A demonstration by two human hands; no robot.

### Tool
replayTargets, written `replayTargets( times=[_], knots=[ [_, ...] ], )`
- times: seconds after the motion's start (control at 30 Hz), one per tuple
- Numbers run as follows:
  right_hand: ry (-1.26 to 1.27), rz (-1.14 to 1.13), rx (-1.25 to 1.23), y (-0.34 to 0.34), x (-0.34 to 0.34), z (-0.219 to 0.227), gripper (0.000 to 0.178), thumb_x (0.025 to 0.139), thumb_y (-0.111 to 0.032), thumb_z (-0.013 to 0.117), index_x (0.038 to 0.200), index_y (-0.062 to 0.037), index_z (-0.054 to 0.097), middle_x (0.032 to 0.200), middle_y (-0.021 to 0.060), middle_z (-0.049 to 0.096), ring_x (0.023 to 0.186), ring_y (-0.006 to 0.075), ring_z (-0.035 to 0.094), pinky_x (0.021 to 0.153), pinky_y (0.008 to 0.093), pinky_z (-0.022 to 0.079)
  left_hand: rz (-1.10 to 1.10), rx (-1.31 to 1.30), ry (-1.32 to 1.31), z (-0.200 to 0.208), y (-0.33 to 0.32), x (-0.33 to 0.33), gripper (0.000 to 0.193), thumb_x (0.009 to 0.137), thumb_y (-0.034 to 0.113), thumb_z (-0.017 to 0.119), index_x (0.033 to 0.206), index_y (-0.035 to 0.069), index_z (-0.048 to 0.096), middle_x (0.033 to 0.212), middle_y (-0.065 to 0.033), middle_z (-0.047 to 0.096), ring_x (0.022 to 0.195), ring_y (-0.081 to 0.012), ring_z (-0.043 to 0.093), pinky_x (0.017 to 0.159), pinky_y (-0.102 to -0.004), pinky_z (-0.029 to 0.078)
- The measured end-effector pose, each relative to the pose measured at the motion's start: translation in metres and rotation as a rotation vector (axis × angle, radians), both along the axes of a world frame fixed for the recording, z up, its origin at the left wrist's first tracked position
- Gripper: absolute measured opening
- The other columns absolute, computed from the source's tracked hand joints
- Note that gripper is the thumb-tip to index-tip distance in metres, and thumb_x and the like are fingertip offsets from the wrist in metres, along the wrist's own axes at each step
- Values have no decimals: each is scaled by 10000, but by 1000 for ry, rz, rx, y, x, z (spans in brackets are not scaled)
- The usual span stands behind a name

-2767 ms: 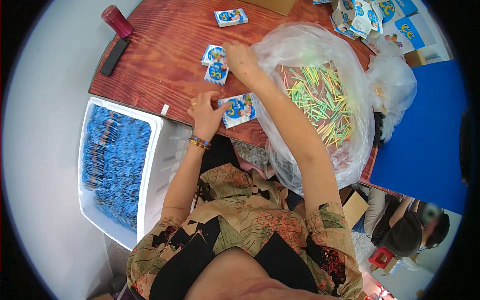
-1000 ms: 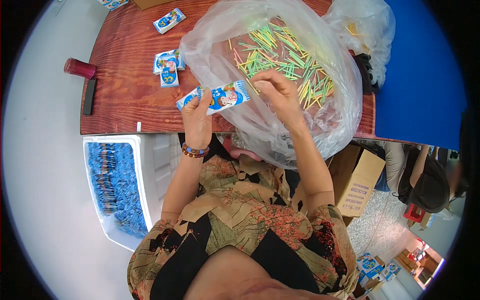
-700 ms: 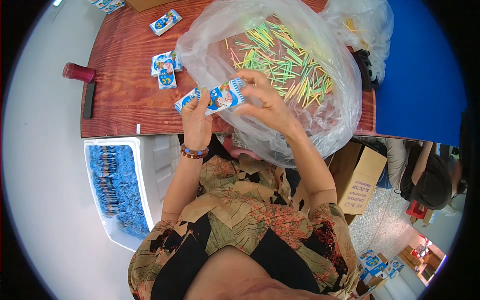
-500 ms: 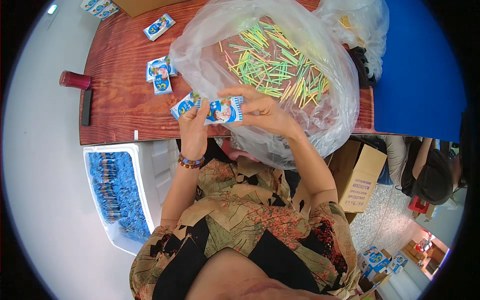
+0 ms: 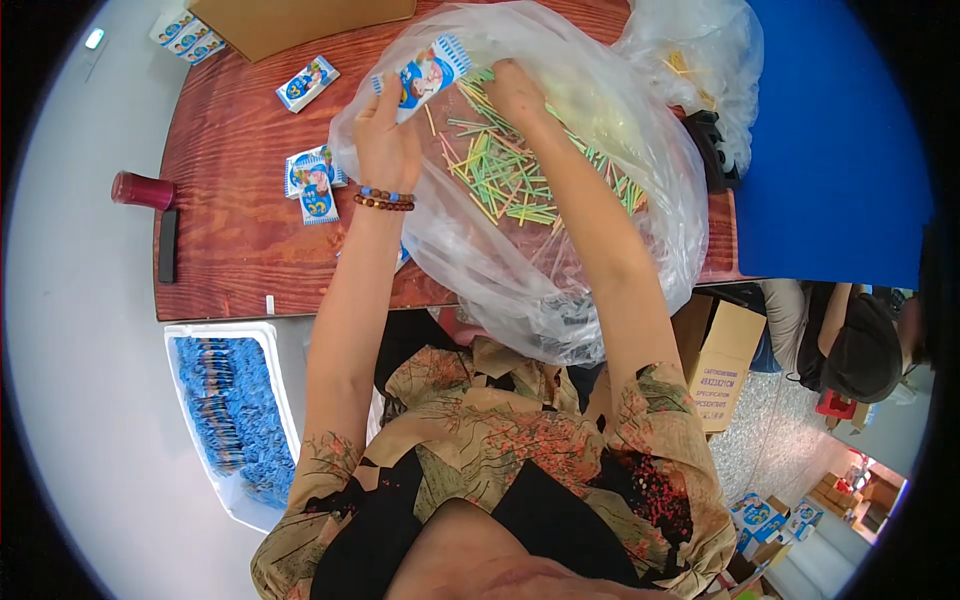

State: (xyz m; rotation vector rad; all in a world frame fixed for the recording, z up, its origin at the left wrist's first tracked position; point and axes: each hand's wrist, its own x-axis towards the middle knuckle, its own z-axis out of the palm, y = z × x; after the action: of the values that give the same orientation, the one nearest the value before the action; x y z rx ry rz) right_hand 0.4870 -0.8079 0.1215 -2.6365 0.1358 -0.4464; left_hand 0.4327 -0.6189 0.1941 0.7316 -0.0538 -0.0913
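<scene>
Raised over the left rim of the clear plastic bag [image 5: 365, 90], my left hand [image 5: 388, 140] grips a blue-and-white packet [image 5: 433, 76] with striped ends. My right hand [image 5: 517, 95] is inside the bag at the far side of a heap of thin green, yellow and pink sticks [image 5: 510, 165]. Its fingers are curled down among the sticks, and what they hold, if anything, is hidden. A packet [image 5: 404, 256] mostly covered by my left forearm lies near the table's front edge. More packets [image 5: 318, 190] lie overlapping left of the bag, with a single packet [image 5: 307, 83] farther back.
A white foam box [image 5: 282, 385] full of blue packets stands below the table's left side. On the table [image 5: 230, 250] are a dark red cup [image 5: 143, 190], a black bar [image 5: 168, 246] and a cardboard box [image 5: 300, 20]. Another plastic bag [image 5: 735, 60] lies far right. A person [image 5: 855, 340] sits at the right.
Both hands have moved forward and apart. The left carries one packet up to the bag's far left, leaving another on the table; the right has let go of it and reached into the sticks.
</scene>
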Motion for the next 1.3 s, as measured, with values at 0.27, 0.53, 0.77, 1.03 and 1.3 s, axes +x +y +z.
replayTargets(
  times=[0.27, 0.53, 0.77, 1.03, 1.3],
  knots=[
    [121, 77, -264, 14, 31, 0, 460, 839, -426, 591, 1163, -100, 598, 1030, 137, 666, 907, 362, 641, 770, 443, 518, 16, -44, -109, 22, 5, 7, 186, 928, 171, 586, 998, 2, 616, 1029, -59, 643, 982, -144, 590, 939, -343, 454],
    [-400, 28, -401, 12, 67, -27, 447, 863, -412, 523, 1225, -151, 551, 1190, 112, 601, 1100, 333, 555, 919, 489, 427, 47, -67, -71, 19, 2, 17, 158, 913, 152, 604, 964, 16, 665, 951, -48, 676, 842, -106, 635, 758, -249, 505],
    [52, 140, -434, 27, 66, -13, 336, 859, -191, 488, 1161, -97, 603, 1222, 164, 574, 1138, 328, 540, 919, 458, 450, 19, -124, -53, 10, 11, 20, 153, 904, 138, 614, 969, 8, 663, 960, -61, 676, 853, -121, 638, 785, -260, 501],
    [116, 265, -88, 10, 21, 7, 220, 859, -161, 528, 997, -19, 623, 957, 172, 639, 871, 318, 608, 780, 426, 467, 45, -140, -72, 8, 11, 14, 181, 905, 127, 608, 1012, -14, 649, 994, -80, 669, 888, -143, 636, 843, -286, 502],
    [344, 235, 967, -18, -64, 4, 161, 944, -97, 478, 1034, 16, 547, 859, 71, 606, 752, 173, 560, 688, 300, 441, -27, -154, -45, 14, 13, -14, 167, 911, 129, 600, 988, -14, 641, 1009, -78, 661, 944, -151, 620, 905, -324, 477]
  ],
)
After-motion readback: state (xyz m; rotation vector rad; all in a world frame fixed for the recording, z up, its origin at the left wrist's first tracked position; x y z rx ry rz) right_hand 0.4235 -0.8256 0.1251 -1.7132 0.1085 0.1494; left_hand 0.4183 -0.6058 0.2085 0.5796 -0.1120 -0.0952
